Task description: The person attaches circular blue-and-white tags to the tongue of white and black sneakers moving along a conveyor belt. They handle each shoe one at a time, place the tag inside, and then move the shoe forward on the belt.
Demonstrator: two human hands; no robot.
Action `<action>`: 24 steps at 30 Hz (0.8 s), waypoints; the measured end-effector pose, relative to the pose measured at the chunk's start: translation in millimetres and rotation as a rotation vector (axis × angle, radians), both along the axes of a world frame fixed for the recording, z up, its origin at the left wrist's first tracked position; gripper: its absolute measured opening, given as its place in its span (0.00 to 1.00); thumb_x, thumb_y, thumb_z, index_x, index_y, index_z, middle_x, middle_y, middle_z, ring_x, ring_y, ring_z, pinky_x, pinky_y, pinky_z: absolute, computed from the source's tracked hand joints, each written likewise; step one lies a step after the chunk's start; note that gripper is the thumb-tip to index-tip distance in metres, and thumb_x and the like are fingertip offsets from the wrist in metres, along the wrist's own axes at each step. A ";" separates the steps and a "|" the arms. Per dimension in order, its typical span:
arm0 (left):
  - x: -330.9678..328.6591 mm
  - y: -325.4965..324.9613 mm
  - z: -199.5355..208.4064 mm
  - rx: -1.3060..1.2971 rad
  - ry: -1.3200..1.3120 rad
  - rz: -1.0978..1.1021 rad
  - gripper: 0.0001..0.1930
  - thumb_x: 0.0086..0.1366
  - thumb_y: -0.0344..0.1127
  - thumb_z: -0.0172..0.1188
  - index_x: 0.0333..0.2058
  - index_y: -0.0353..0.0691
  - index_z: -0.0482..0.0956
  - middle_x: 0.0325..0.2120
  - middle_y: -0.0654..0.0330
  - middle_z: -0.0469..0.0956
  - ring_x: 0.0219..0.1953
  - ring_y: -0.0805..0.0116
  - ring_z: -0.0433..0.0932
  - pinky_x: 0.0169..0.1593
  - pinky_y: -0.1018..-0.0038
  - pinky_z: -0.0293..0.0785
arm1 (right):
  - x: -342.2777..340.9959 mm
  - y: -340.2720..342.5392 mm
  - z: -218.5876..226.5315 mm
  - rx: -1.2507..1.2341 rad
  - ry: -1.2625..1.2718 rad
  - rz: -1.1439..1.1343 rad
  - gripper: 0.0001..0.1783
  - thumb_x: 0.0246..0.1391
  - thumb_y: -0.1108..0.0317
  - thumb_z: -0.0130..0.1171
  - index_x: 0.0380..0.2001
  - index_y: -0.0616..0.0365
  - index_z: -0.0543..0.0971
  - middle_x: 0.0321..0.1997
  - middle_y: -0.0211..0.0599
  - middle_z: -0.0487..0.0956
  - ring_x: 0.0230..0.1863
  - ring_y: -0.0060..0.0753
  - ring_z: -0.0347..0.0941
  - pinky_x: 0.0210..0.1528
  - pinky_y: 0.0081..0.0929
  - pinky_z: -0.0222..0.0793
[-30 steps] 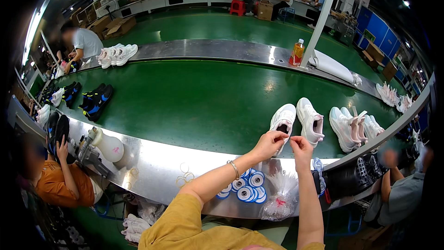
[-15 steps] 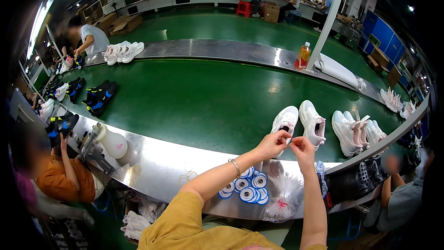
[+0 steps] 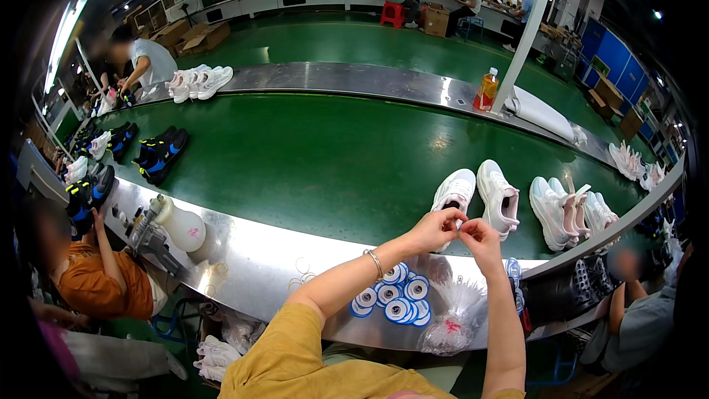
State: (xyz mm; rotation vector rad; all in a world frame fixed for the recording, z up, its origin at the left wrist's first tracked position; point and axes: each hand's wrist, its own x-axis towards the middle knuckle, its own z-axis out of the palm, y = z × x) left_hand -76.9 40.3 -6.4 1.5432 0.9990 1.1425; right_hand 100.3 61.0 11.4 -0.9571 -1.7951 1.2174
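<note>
The dark blue-and-black shoes (image 3: 159,154) on the green belt (image 3: 325,170) have slid a good bit toward your left since a second ago, and the white pair (image 3: 476,196) in front of you crept the same way, while your hands barely budged. Biggest thing in view is that belt, with a steel counter (image 3: 244,262) curving along your side of it. The white pair sits on the belt just past your fingers, another pale pair (image 3: 569,210) beside it to the right. On the counter under your wrists you've got a cluster of blue-and-white tape rolls (image 3: 395,299) and a clear plastic bag (image 3: 454,318). Your left hand (image 3: 432,230) and right hand (image 3: 478,240) are pinched together, fingertips touching, both nipping some tiny piece between them, too small for me to tell what it is. As for progress, I'd guess you're mid-step: the little piece is up in your hands, not on any shoe yet, and the white pair looks untouched, so fitting it is all left to do.
</note>
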 end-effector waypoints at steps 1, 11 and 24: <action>-0.6 -0.1 -0.4 0.002 0.002 -0.005 0.19 0.55 0.23 0.58 0.47 0.36 0.73 0.25 0.66 0.76 0.28 0.81 0.72 0.36 0.80 0.70 | 0.1 0.4 -0.5 -0.010 0.010 0.002 0.05 0.49 0.77 0.60 0.32 0.61 0.77 0.29 0.25 0.76 0.30 0.15 0.68 0.33 0.15 0.64; -8.0 -18.6 -4.2 -0.070 -0.086 -0.045 0.22 0.56 0.23 0.58 0.51 0.35 0.72 0.26 0.66 0.76 0.29 0.81 0.72 0.37 0.80 0.70 | -1.5 -22.9 -3.3 -0.178 0.004 0.016 0.03 0.51 0.73 0.61 0.29 0.61 0.77 0.26 0.23 0.74 0.27 0.12 0.65 0.29 0.12 0.58; -28.8 41.5 -28.1 -0.116 -0.032 0.323 0.18 0.62 0.31 0.58 0.51 0.33 0.72 0.42 0.58 0.77 0.44 0.74 0.73 0.48 0.77 0.70 | 34.3 36.7 -19.0 -0.073 -0.134 -0.041 0.07 0.49 0.70 0.62 0.28 0.64 0.80 0.24 0.30 0.78 0.26 0.18 0.69 0.30 0.19 0.65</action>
